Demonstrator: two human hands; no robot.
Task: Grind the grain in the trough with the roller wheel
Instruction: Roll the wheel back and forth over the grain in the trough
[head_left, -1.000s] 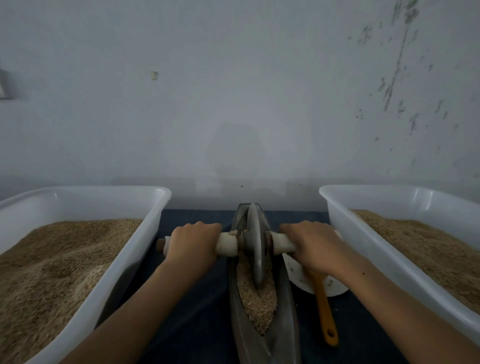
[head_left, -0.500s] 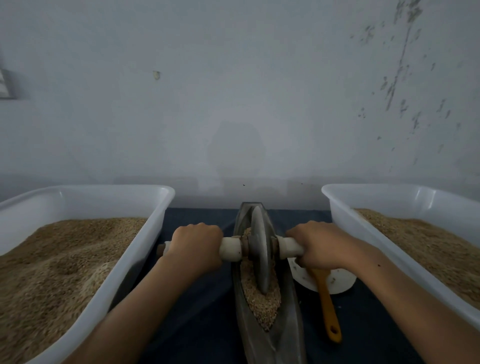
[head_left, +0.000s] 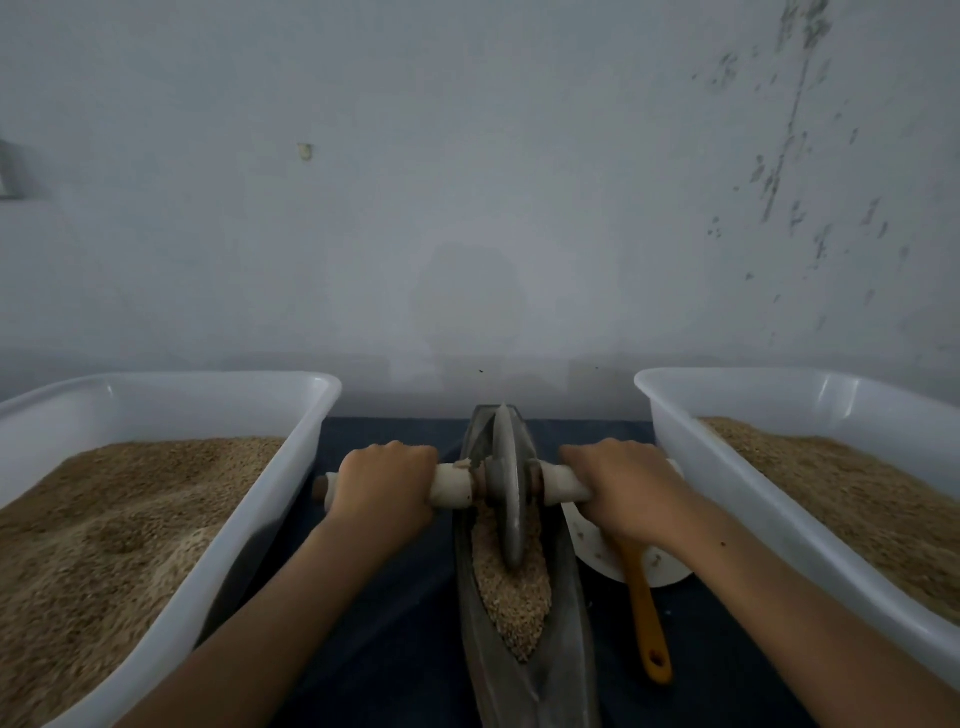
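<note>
Here: left hand (head_left: 382, 480) and right hand (head_left: 615, 486), fingers curled around axle handle (head_left: 451, 486) either side of roller wheel (head_left: 506, 488); wheel's lower rim buried in grain (head_left: 514, 597); trough (head_left: 566, 613) cut off below.

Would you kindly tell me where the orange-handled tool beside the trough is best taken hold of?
Grip the orange-handled tool by the near end of its handle, coming from above on the near side. That end, the one with the hole, lies bare on the dark cloth, while the far end is hidden under the right hand and white plate.
</note>
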